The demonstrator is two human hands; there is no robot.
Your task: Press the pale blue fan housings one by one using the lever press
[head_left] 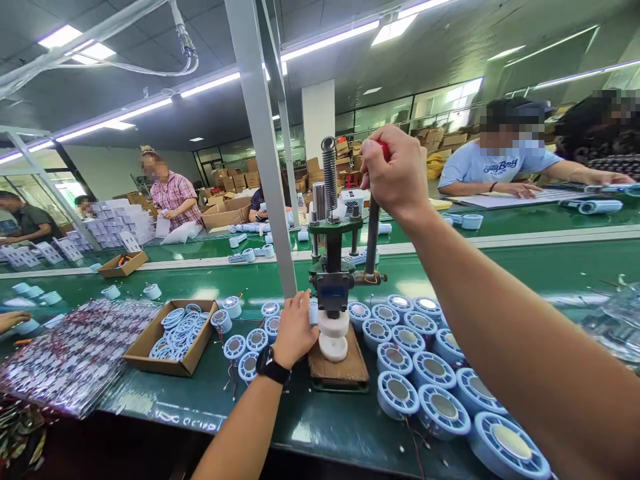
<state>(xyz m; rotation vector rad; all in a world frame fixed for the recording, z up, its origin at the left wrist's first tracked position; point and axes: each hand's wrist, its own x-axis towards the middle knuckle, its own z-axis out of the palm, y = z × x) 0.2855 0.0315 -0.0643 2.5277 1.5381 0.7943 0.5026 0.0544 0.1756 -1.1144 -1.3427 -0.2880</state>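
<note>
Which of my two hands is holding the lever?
The right hand, raised and closed around the red knob of the lever. The left hand is lower, beside the press.

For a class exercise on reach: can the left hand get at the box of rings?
Probably yes: the box is open-topped, with only low blue parts between it and the left hand.

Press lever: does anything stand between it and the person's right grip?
Nothing visible: the right grip is closed around the red knob atop the lever. The left grip is beside the press, left of its white blocks.
</note>
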